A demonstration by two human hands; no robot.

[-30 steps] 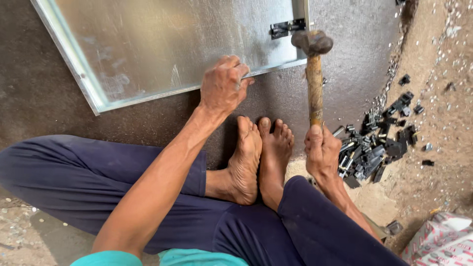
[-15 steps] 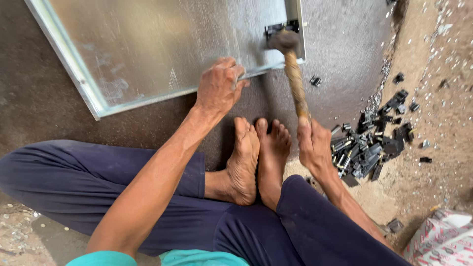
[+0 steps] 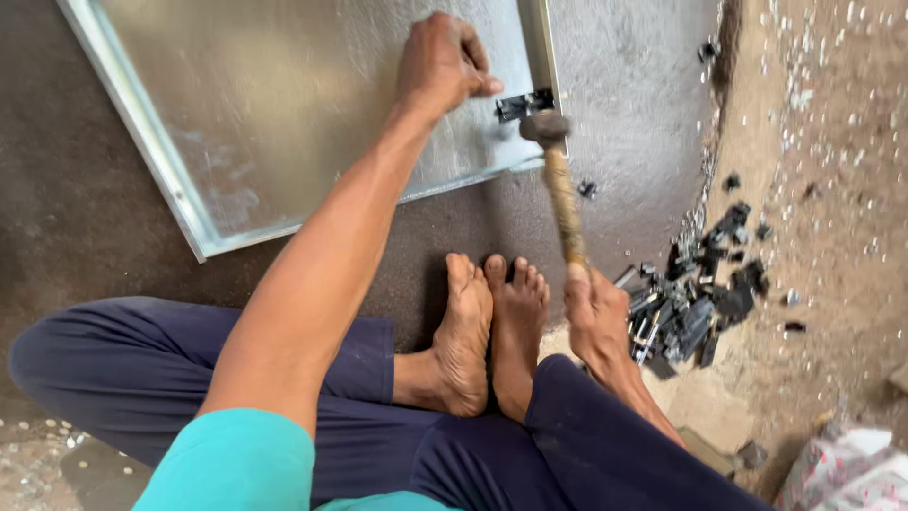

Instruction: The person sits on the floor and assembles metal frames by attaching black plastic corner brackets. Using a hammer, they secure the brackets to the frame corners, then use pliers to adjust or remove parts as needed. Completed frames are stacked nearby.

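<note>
We observed a dark grey floor [image 3: 85, 189] under soft, even daylight. To the right we noted a strip of sandy ground [image 3: 832, 189] strewn with pale chips, and at the lower left a patch of small pale pebbles [image 3: 38, 454] lay scattered.

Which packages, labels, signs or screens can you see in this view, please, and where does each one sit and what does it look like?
Printed bag or sack: bottom right corner on the ground, past the right hand; crumpled, whitish with a red and grey pattern, cut off by the frame.
No labels, signs or screens show.
</note>
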